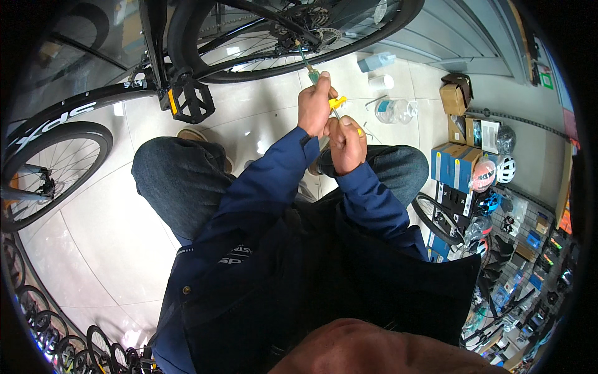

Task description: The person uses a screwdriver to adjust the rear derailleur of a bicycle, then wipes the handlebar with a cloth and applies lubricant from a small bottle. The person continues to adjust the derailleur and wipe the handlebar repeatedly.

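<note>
My left hand is closed around a slim, syringe-like tool with a greenish clear tip. A thin tube runs from that tip up to the hub area of a black bicycle wheel, near a brake disc. Just below the left fist sticks out a yellow plastic piece. Fingers of my right hand are closed on a short grey rod beside the yellow piece. Whether rod, yellow piece and tip form one tool is hidden by my hands.
A black pedal juts out at the left. On the tiled floor to the right are a clear plastic jug, a white cylinder, a pale blue container and an L-shaped key. Boxes and helmets stand farther right.
</note>
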Available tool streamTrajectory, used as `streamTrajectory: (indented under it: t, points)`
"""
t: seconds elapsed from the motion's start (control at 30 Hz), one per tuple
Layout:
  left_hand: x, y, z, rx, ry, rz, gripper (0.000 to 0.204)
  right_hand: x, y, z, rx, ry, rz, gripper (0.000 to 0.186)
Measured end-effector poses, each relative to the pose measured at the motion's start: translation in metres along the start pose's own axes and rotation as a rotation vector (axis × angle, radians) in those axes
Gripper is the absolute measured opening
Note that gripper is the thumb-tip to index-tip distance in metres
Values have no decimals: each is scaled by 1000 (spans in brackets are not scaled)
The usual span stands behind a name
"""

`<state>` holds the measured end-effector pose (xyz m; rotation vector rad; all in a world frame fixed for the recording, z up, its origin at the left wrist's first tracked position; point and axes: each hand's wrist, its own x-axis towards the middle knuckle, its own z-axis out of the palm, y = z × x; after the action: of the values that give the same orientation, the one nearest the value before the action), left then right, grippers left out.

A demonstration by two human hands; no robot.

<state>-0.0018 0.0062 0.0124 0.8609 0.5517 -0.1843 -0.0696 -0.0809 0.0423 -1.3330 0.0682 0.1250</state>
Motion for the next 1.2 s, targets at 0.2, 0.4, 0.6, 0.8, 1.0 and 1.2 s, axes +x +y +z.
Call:
streamTrajectory:
  t: [0.2, 0.4, 0.6, 0.8, 1.0, 1.2]
  points:
    - [-5, 8, 1, -39, -32, 10, 56, 7, -5, -8, -52, -56, 6, 9]
    - [-4, 8, 0, -106, -86, -38, 54, 9, -13, -10, -384, -30, -121, 37]
    - [-3, 6, -2, -85, -117, -39, 51, 9, -21, -8, -676, -11, -224, 49]
    - [0, 1, -6, -78, -184, -14, 51, 8, -30, -9, -708, 19, -178, 51]
    - [6, -8, -6, -79, -186, 30, 53, 13, -23, -20, -568, -6, -160, 54]
    - [12, -17, -13, -213, -76, -2, 63, 19, -17, -29, -457, -23, -108, 57]
